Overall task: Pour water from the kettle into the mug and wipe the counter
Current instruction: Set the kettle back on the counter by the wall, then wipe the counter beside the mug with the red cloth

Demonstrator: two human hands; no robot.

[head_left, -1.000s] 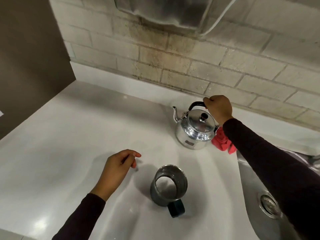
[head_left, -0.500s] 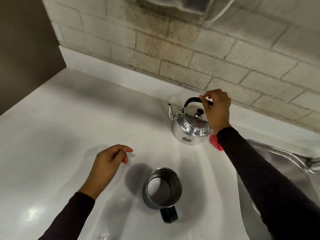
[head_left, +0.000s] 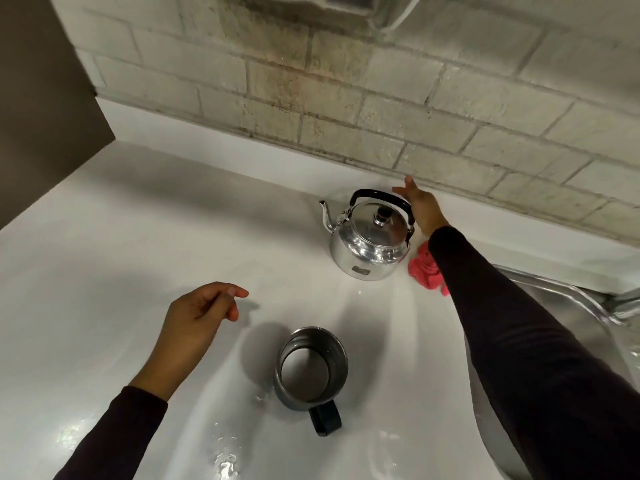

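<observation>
A white counter [head_left: 104,258] is seen from above, with a brick wall [head_left: 381,98] across the top of the frame. Right of centre, near the wall, a shiny steel kettle [head_left: 369,245] stands upright, its black handle [head_left: 381,197] raised and its spout aimed at the left of the frame. The right hand [head_left: 420,209] is spread open just beside the handle's right end; nothing is gripped. A pink cloth [head_left: 426,270] lies bunched just right of the kettle, partly hidden by the dark sleeve. At lower centre a steel mug [head_left: 311,367] stands upright, handle toward the bottom edge. The left hand [head_left: 195,322], loosely curled and empty, hovers left of the mug. Droplets glint near the bottom edge. A sink rim [head_left: 554,289] shows at right. For a clean pour, the handle would best be closed on at its top, and the mug steadied.
</observation>
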